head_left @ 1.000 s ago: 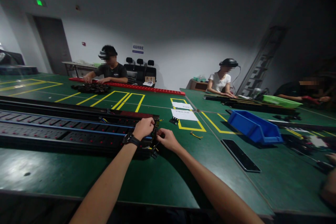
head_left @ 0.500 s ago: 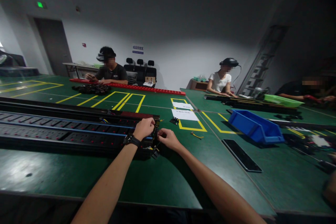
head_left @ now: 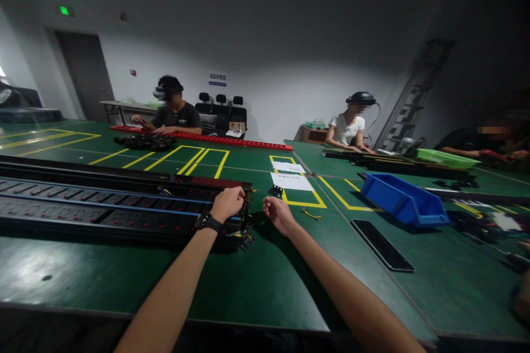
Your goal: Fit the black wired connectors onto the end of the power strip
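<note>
A long black panel unit (head_left: 136, 215), with rows of red-dotted modules and blue strips, lies along the left of the green table. My left hand (head_left: 227, 204), a watch at its wrist, rests over the right end of this unit with its fingers curled round the end piece. Coloured wires and a small black bracket (head_left: 247, 241) show at the front corner of that end. Just right of the unit, my right hand (head_left: 280, 215) is held apart from it with the fingers bent together. Whatever those fingers may hold is too small to see.
A small black part (head_left: 276, 191) and a yellow wire (head_left: 310, 213) lie beyond my right hand, near paper sheets (head_left: 292, 181). Farther right are a blue bin (head_left: 403, 204) and a dark tablet-like slab (head_left: 381, 245). Other people work across the table.
My right hand has pulled away from the unit's end, a little to the right and up. My left hand has stayed in place.
</note>
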`<move>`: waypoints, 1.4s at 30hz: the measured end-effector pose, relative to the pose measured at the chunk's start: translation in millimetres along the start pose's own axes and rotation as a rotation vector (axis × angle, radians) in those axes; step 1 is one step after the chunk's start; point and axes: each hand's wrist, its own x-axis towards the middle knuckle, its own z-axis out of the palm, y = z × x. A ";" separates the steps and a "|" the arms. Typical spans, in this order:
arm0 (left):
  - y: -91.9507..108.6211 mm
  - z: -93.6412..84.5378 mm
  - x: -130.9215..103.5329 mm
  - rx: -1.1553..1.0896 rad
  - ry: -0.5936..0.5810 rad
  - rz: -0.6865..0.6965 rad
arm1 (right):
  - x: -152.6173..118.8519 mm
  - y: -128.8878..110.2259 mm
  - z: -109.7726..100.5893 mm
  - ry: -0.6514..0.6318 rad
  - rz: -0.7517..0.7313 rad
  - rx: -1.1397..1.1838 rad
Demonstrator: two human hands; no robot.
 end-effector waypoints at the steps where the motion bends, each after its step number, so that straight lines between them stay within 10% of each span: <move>1: -0.3 0.1 0.2 0.002 0.001 0.003 | -0.1 -0.7 -0.6 0.009 0.014 0.014; 8: -3.1 2.1 1.0 0.017 0.004 0.025 | -2.5 -11.4 -12.1 0.004 -0.001 -0.115; 13: -4.1 3.4 1.4 0.012 0.007 0.032 | -8.8 -40.3 -50.0 0.128 -0.248 -1.289; 18: -3.4 3.0 1.1 0.011 -0.003 0.026 | -12.9 -60.4 -83.9 0.351 -0.051 -1.806; 31: -1.6 0.4 -1.1 0.017 -0.003 0.020 | -13.2 -61.0 -86.9 0.234 0.076 -1.859; 42: -0.2 2.0 -3.7 0.003 0.024 0.022 | 10.3 -17.3 -80.3 0.034 -0.435 -1.429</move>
